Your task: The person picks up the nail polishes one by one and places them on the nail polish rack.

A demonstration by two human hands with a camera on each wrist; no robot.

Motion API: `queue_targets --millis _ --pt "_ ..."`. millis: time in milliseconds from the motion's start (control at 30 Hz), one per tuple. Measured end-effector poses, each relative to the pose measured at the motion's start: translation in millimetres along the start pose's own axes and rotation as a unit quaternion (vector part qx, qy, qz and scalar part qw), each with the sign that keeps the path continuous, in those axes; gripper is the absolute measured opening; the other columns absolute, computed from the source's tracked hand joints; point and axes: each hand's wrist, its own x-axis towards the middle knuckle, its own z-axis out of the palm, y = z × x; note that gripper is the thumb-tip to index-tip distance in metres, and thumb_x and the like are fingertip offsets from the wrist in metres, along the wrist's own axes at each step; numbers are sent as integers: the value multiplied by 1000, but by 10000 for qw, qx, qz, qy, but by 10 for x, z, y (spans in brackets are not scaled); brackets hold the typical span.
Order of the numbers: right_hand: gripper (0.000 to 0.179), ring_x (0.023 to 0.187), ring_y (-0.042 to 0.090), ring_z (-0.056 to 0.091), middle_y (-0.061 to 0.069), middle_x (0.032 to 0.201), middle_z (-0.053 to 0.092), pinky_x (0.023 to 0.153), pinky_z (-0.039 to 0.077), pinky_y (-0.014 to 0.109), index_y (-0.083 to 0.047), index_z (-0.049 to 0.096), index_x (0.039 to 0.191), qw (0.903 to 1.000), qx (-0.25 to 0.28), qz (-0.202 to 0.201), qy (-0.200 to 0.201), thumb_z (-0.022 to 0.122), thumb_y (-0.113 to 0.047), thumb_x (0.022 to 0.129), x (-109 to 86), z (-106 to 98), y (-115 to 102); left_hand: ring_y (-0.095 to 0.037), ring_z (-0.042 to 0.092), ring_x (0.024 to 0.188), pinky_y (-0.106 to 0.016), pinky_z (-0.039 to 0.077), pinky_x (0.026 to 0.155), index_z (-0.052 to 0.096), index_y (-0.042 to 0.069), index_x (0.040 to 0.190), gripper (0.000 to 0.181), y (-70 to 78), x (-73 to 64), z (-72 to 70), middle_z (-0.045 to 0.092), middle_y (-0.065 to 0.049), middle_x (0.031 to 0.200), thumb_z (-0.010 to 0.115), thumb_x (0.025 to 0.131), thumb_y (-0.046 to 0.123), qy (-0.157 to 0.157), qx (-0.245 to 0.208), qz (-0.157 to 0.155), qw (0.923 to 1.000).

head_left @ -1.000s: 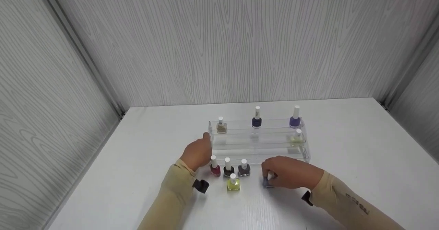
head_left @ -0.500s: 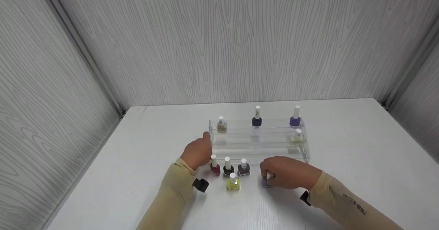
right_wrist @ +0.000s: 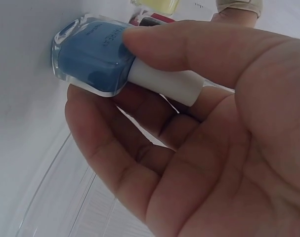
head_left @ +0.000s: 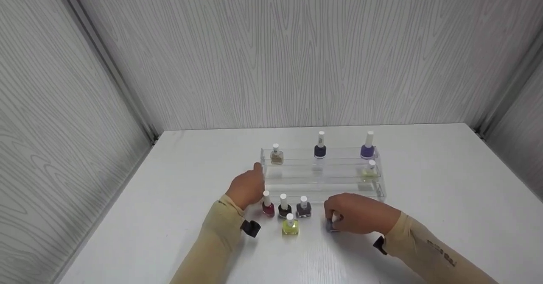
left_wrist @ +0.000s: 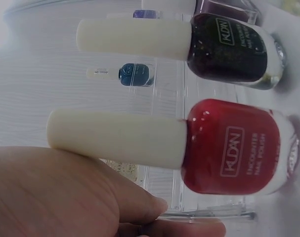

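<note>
My right hand (head_left: 360, 213) holds a blue nail polish bottle (right_wrist: 93, 57) low over the table, just in front of the clear acrylic rack (head_left: 297, 180). In the right wrist view the thumb presses on the bottle's glass from one side, with curled fingers behind it, and its white cap points toward the palm. At the rack's left end, my left hand (head_left: 246, 187) pinches the side edge between thumb and fingers. Close to that hand stand a red nail polish (left_wrist: 234, 148) and a dark one (left_wrist: 231, 49), both upright on the table.
A grey bottle (head_left: 303, 209) and a yellow bottle (head_left: 290, 227) also stand before the rack. On its tiers are a beige glittery bottle (head_left: 277, 157), a navy bottle (head_left: 320, 151), a purple bottle (head_left: 367, 151) and a pale yellow bottle (head_left: 370, 174). A grey wood-grain wall (head_left: 288, 55) rises behind.
</note>
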Motion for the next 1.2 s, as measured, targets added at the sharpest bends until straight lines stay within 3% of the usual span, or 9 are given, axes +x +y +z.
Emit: queue_targets --millis 233,500,700,833,967,1067,1200 --pt "18 76 8 55 -8 84 64 70 51 33 -13 68 85 9998 -20 -158 98 72 4 82 -13 7 16 -37 73 91 -50 58 81 38 -13 146 49 3 4 10 72 -26 99 53 103 6 17 66 15 10000" --pt "20 77 7 55 -9 85 65 72 52 34 -13 69 85 9995 -39 -235 191 70 7 80 -16 5 26 -32 71 80 -47 57 72 38 -13 145 48 -27 3 -13 72 -24 93 53 104 7 -31 -39 97 9999" --pt "20 77 6 55 -10 84 65 72 52 33 -13 69 84 9995 -67 -250 192 72 6 79 -5 23 48 -22 60 74 -38 49 69 47 -1 144 47 -145 48 -70 73 -13 101 60 103 19 -469 -792 -104 9957" --pt "19 75 6 55 -9 83 64 70 52 32 -13 68 84 9994 -76 -260 205 73 5 79 -14 33 40 -18 62 76 -41 50 78 59 4 132 37 -214 65 -103 72 0 82 61 102 26 -373 -1045 -135 9937" --pt "17 73 5 53 -10 81 62 68 50 30 -13 67 83 9992 -139 -268 243 74 2 79 -20 44 30 -16 66 69 -38 51 72 64 7 120 27 -235 62 -131 71 3 76 61 103 28 -244 -1286 -182 9912" --pt "17 73 6 53 -10 81 62 68 50 31 -13 67 83 9992 -178 -249 266 74 2 79 -20 44 29 -15 66 65 -35 49 66 60 8 128 31 -232 73 -133 73 1 77 59 105 28 -196 -1418 -233 9894" --pt "15 76 8 56 -7 84 63 71 52 34 -11 68 88 9990 -335 -184 220 74 2 82 -25 47 22 -14 66 65 -35 50 67 46 7 148 49 -211 97 -128 74 0 79 62 105 26 -143 -1374 -259 9901"
